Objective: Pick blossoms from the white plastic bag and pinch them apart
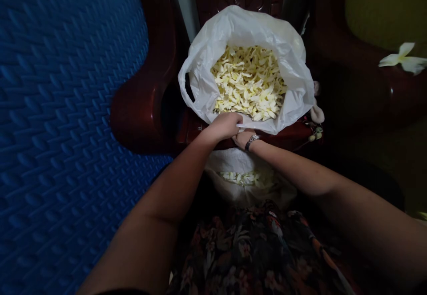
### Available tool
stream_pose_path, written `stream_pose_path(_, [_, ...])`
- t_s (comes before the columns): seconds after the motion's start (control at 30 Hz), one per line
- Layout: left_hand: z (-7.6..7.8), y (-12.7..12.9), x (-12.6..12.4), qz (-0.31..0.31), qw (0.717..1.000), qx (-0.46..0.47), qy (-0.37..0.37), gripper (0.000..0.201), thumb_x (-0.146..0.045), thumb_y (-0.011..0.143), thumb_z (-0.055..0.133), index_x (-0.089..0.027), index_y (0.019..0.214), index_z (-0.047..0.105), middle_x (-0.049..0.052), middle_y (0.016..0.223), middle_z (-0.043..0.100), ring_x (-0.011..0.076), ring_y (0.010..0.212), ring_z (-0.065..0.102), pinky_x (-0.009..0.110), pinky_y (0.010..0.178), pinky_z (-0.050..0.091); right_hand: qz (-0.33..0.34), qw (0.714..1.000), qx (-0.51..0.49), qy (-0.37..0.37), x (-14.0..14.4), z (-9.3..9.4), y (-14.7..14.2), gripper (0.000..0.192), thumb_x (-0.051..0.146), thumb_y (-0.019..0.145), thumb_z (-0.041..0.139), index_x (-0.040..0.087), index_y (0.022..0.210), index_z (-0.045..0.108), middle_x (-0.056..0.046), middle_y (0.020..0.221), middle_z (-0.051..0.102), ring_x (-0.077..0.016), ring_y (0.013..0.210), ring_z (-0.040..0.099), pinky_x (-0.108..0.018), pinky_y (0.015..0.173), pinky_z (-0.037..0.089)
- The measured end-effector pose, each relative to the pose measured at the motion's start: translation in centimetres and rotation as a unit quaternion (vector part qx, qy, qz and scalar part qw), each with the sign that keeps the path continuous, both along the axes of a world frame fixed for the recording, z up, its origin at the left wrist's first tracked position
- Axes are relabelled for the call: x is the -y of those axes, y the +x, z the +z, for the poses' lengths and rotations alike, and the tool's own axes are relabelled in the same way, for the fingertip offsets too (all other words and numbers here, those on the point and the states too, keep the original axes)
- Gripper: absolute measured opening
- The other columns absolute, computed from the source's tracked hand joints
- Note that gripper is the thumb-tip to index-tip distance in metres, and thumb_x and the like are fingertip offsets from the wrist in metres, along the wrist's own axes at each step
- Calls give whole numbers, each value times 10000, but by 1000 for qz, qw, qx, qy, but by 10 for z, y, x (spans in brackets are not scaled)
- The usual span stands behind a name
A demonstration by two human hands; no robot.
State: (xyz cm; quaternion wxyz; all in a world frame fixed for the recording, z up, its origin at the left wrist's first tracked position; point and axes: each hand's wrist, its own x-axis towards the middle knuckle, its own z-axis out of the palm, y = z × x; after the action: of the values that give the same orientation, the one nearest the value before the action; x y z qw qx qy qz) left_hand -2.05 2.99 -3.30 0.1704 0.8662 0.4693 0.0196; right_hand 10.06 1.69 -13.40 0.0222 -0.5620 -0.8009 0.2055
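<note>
A white plastic bag point(283, 32) stands wide open in front of me, its top edge spread into a ring. Inside it lies a heap of pale yellow-white flowers point(248, 81). My left hand point(224, 126) is closed at the bag's near rim, thumb and fingers pressed together on the plastic. Just beneath it, my right hand point(243, 139) is curled, a dark banded watch or bracelet at the wrist. Its fingertips are hidden behind the left hand and the rim, so what they hold does not show.
Below my hands, a second pale bag point(230, 159) holds more white flowers point(243, 178). The first bag rests on a dark red glossy wooden seat point(160, 121). One white flower point(403, 59) lies on wood at right. Blue textured matting point(66, 130) covers the left side.
</note>
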Motion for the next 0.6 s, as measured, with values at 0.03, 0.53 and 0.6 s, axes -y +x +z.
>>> stream_pose_path(0.03, [-1,-1,0,-11,999,-31,-15,197,-161,784,617,-197,916,759,105,956,773,269,895,691,330,749,488,0,1000,13,-8,8,1,4,519,392,1048,342,56,1351,596,-251,1354,652,-339,1324,579,-461,1142,388])
stream_pose_path(0.53, [-9,8,12,-82,987,-140,5,320,-185,806,560,-140,1075,727,212,1158,732,357,1102,668,442,966,493,32,976,-181,-117,155,137,154,455,337,908,493,291,1318,685,-58,1269,741,-230,1121,724,-356,1011,551])
stream_pose_path(0.6, [-3,8,15,-83,990,-113,4,452,-187,788,556,-126,1221,671,208,1246,699,356,1168,642,454,1019,481,-96,962,-253,22,178,154,179,351,330,878,517,333,1144,746,-46,1199,761,-236,1109,720,-391,1023,548])
